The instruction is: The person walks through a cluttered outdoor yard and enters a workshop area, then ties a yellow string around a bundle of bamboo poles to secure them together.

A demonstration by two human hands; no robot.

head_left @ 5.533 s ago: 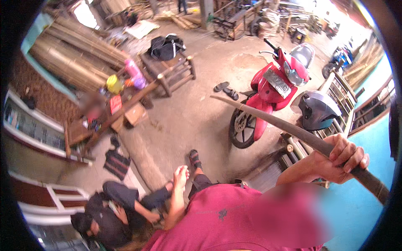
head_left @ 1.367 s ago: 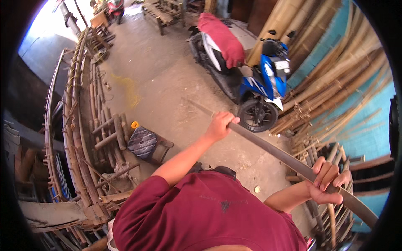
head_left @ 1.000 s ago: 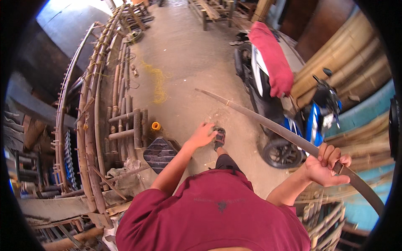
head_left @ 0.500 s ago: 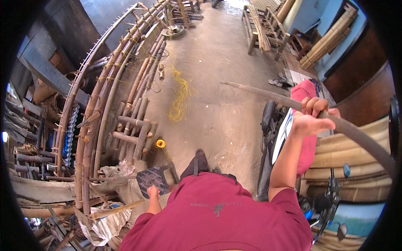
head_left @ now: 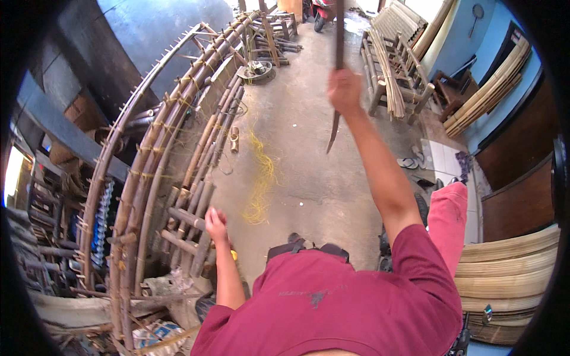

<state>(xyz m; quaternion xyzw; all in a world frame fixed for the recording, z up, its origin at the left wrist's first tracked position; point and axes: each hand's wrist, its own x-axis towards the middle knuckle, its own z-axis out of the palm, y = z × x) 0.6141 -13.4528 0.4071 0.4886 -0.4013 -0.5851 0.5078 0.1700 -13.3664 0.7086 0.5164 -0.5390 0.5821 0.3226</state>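
Observation:
My right hand (head_left: 344,90) is raised ahead of me, its fingers wrapped round a long brown bamboo strip (head_left: 339,35). One part of the strip runs up out of view, and its tapered end points back toward me over the floor. On the left, my left hand (head_left: 215,224) is held out beside short bamboo pieces (head_left: 189,216), with its fingers curled closed. Whether anything is inside them is too small to make out. A tangle of yellow twine (head_left: 260,178) lies on the floor between my two arms.
Long bamboo frames (head_left: 145,160) with pegs line the left side. A bamboo bench (head_left: 409,89) bearing thin strips stands ahead right. A pink cloth (head_left: 448,222) and rolled bamboo blinds (head_left: 510,255) are at my right. Farther off are a round basin (head_left: 256,72) and a red motorbike (head_left: 322,13).
My right hand has swung forward and left, turning the strip from crosswise to lengthwise. My left hand has risen and moved forward. The view has shifted, and the dark motorbike has mostly left it.

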